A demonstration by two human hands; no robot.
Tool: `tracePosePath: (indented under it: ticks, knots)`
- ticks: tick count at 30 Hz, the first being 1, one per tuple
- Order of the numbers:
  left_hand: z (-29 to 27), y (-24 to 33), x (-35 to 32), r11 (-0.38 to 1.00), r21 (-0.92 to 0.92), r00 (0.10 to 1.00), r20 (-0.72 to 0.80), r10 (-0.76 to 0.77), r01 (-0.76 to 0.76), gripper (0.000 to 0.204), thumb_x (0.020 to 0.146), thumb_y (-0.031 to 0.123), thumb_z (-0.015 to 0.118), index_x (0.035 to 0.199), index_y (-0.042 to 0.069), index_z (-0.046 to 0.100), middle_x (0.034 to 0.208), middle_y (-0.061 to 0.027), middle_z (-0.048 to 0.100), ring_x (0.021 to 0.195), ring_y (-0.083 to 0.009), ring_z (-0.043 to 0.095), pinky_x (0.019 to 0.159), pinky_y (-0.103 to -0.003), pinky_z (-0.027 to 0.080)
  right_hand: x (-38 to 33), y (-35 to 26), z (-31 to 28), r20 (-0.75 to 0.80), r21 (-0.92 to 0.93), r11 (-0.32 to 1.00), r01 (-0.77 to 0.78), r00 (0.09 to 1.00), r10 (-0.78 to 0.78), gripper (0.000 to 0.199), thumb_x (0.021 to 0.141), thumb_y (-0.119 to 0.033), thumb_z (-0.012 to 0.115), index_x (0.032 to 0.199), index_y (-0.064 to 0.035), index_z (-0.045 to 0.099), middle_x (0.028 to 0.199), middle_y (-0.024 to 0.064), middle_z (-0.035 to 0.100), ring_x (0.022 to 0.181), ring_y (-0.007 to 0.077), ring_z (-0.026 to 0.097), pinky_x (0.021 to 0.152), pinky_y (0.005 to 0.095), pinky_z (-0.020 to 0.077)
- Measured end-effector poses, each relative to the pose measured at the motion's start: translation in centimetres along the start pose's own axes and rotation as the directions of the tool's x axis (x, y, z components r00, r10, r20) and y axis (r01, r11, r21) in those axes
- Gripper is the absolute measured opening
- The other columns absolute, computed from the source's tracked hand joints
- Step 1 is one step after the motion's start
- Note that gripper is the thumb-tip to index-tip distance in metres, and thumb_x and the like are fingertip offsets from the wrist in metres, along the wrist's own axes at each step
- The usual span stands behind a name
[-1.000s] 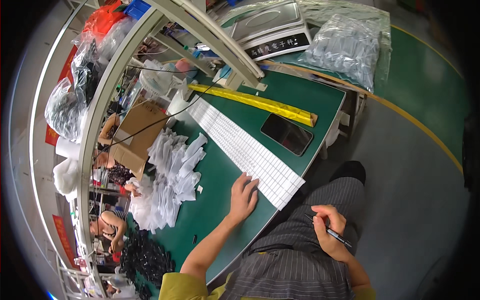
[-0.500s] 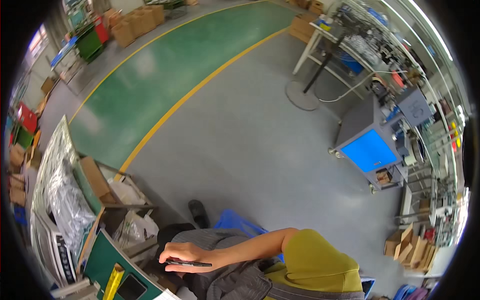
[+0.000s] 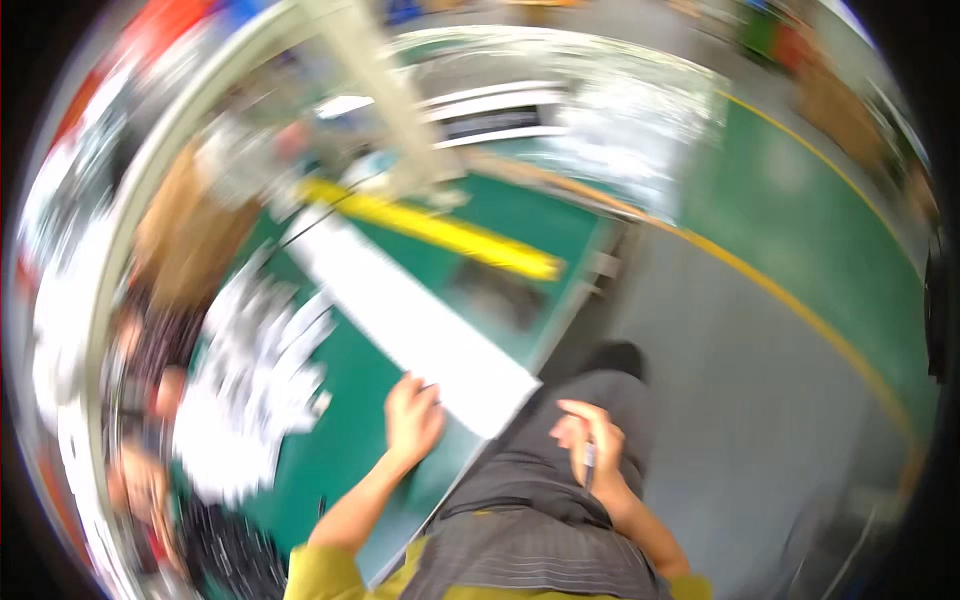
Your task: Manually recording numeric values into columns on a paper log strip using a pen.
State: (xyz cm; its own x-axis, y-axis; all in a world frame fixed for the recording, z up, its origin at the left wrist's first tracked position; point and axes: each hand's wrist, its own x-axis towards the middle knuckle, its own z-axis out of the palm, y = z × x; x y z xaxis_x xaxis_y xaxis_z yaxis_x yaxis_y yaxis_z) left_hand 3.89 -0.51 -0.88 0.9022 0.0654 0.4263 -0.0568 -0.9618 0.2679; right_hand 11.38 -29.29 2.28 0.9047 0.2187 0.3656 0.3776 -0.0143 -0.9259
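A long white sheet (image 3: pixel 430 325) lies slantwise across a green tabletop (image 3: pixel 330 440), its near end at the table's edge. Beside the sheet's left border rests my left hand (image 3: pixel 413 420), fingers pointing forward and loosely apart, with nothing seen in it; blur hides whether it touches the paper. My right hand (image 3: pixel 597 450) is past the table edge, above my lap, closed around a slim pen (image 3: pixel 589 460). Beyond the sheet lie a long yellow strip (image 3: pixel 440 232) and a dark flat object (image 3: pixel 495 293), both smeared by motion.
A pile of white pieces (image 3: pixel 250 390) covers the table's left part. Another person's hand (image 3: pixel 145 490) is at the far left, next to a pale frame post (image 3: pixel 95 370). Silvery wrapped material (image 3: pixel 640 130) stands behind the table. Grey floor (image 3: pixel 740 370) lies to the right.
My view has swung left from the open floor to the table. My left hand and the white sheet have come into sight; the pen is still in my right hand.
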Motion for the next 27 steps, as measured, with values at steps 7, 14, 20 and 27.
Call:
tracePosePath:
  ticks: [7, 14, 20, 27]
  knots:
    - [-3.6, 0.2, -4.2, 0.991, -0.03, 0.99, -0.062, -0.129, 0.128, 0.037, 0.077, 0.01, 0.066, 0.114, 0.01, 0.062, 0.116, -0.0157, 0.054, 0.121, -0.0367, 0.05, 0.102, -0.051, 0.039, -3.7, -1.5, 7.3, 0.486, 0.07, 0.998, 0.0, 0.873, -0.034, 0.016, 0.094, 0.004, 0.054, 0.108, 0.0029, 0.061, 0.072, 0.0101, 0.065, 0.057, 0.0149, 0.061, 0.054, 0.0265, 0.0498]
    - [-2.2, 0.8, -4.1, 0.983, -0.136, 0.987, -0.088, -0.137, 0.124, 0.034, 0.082, 0.018, 0.066, 0.114, 0.009, 0.06, 0.119, -0.0154, 0.052, 0.127, -0.0358, 0.044, 0.107, -0.05, 0.034, -5.1, -1.0, 7.6, 0.462, -0.071, 0.996, -0.051, 0.883, 0.078, 0.016, 0.097, 0.0, 0.05, 0.109, 0.0047, 0.059, 0.074, 0.0092, 0.063, 0.059, 0.0108, 0.055, 0.056, 0.024, 0.0468]
    - [-2.4, -0.1, -3.9, 0.98, -0.124, 0.979, -0.116, -0.167, 0.153, 0.033, 0.083, 0.018, 0.067, 0.114, 0.009, 0.06, 0.121, -0.0139, 0.051, 0.131, -0.0341, 0.04, 0.108, -0.049, 0.032, -2.3, -2.3, 8.9, 0.349, -0.183, 0.981, 0.055, 0.937, 0.012, 0.018, 0.099, -0.004, 0.05, 0.112, 0.005, 0.058, 0.083, 0.0101, 0.062, 0.069, 0.0129, 0.053, 0.066, 0.0261, 0.0469]
    - [-2.0, -0.3, -4.1, 0.979, -0.139, 0.981, -0.106, -0.162, 0.147, 0.032, 0.083, 0.017, 0.067, 0.113, 0.009, 0.06, 0.121, -0.0143, 0.051, 0.131, -0.0348, 0.041, 0.108, -0.05, 0.032, -1.8, -1.5, 8.5, 0.256, -0.25, 0.967, 0.049, 0.967, 0.017, 0.018, 0.1, -0.004, 0.05, 0.115, 0.0037, 0.057, 0.091, 0.0095, 0.063, 0.077, 0.0123, 0.055, 0.07, 0.0246, 0.047]
